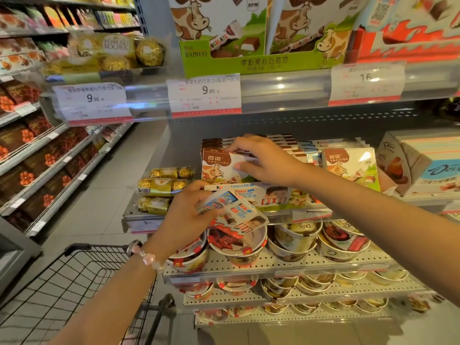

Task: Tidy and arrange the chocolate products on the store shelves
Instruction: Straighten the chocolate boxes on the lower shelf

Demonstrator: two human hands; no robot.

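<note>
So the left hand was curled around a small white-and-blue Kinder chocolate box with red lettering, thumb on top and fingers tucked under, holding it tilted just out in front of the shelf edge. A pink bead bracelet sat on that wrist. The right hand was up and a bit further in, fingers pinched on the top edge of a brown-and-white Bainuo milk chocolate box with a cartoon cow on the front, thumb pressed against its face. That box stood upright at the front of a row of the same ones running back behind the hand.

Right between the two hands, another flat white Kinder box lay along the shelf lip, under the cow box. Left of the left hand there were gold foil Ferrero Rocher three-packs stacked on the same shelf. Right of the right arm stood a second cow box, and further right a pale blue-and-white Dove carton.

Below the left hand, round paper tubs of wrapped chocolates filled the perforated metal shelf. Down by the left forearm was a black wire shopping cart. Above both hands, white price tags reading 9.90 hung on the upper shelf rail.
</note>
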